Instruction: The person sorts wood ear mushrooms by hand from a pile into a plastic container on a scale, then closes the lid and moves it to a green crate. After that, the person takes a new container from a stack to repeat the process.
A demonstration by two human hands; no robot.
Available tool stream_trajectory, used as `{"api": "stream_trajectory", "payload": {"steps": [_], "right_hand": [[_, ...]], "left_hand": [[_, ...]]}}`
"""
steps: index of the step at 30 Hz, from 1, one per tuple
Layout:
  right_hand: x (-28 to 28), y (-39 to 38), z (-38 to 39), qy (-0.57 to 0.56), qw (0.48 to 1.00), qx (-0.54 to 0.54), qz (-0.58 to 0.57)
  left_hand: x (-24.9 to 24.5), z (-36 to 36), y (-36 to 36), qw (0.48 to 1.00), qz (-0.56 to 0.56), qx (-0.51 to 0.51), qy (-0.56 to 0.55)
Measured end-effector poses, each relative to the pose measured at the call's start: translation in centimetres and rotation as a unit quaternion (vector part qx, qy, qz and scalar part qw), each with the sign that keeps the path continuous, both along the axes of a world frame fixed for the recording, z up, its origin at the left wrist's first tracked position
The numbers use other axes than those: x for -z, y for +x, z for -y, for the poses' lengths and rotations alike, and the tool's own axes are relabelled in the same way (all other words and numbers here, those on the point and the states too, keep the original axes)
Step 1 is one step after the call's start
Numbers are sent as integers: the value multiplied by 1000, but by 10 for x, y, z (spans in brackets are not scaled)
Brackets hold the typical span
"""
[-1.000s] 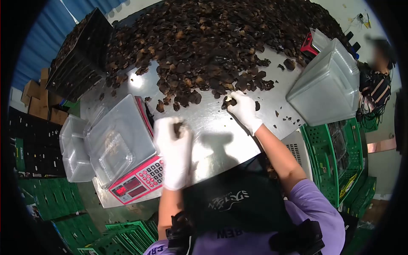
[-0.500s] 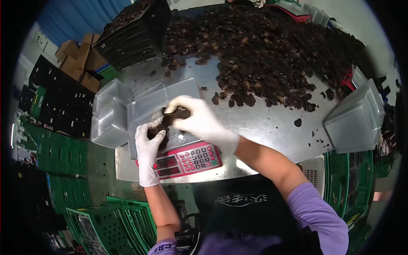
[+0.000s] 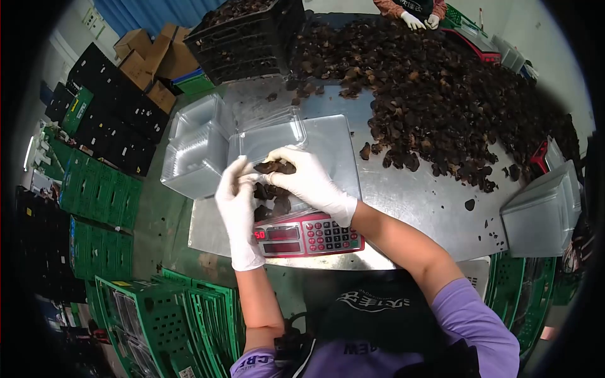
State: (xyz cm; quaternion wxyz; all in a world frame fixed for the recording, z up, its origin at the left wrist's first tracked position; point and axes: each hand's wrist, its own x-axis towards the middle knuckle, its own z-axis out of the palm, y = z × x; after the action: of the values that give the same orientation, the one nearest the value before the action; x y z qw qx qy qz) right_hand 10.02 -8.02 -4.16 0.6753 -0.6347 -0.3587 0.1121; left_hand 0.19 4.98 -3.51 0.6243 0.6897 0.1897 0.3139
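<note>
Dark brown fungus-like pieces [image 3: 273, 167] are pinched in my gloved right hand [image 3: 305, 179], over the red scale [image 3: 305, 234]. My gloved left hand [image 3: 237, 198] is beside it, its fingers bent and close to the right fingertips; whether they grip anything is hard to make out. Below both hands, more dark pieces [image 3: 277, 203] lie in a clear container, partly hidden by the hands. The scale's metal plate [image 3: 334, 142] shows behind and to the right. Part of its red display is visible by my left wrist.
A large heap of dark pieces [image 3: 435, 88] covers the table's far side. Clear containers [image 3: 198, 157] are stacked at left, others [image 3: 542, 211] at right. A black crate [image 3: 242, 47] stands behind. Across the table, a person's gloved hands [image 3: 413, 21] touch the heap's edge.
The view has shifted, bringing the other person into sight. My left fingers have risen towards the right fingertips, away from the dark pieces they were on. My right hand still holds a piece.
</note>
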Motion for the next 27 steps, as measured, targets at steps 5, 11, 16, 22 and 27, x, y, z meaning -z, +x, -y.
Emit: {"api": "stream_trajectory", "payload": {"steps": [5,11,16,22,27], "right_hand": [[-31,10,23,13,990,17,-141],[-48,35,50,63,972,73,-215],[-48,29,56,46,970,72,-227],[-35,21,44,57,976,38,-208],[-13,10,11,-96,993,28,66]], "left_hand": [[0,-16,-5,989,-70,-35,122],[-12,-5,18,907,-138,57,394],[3,26,51,789,-245,87,557],[-16,27,22,900,-112,-48,419],[-29,27,-33,959,-58,-227,161]]}}
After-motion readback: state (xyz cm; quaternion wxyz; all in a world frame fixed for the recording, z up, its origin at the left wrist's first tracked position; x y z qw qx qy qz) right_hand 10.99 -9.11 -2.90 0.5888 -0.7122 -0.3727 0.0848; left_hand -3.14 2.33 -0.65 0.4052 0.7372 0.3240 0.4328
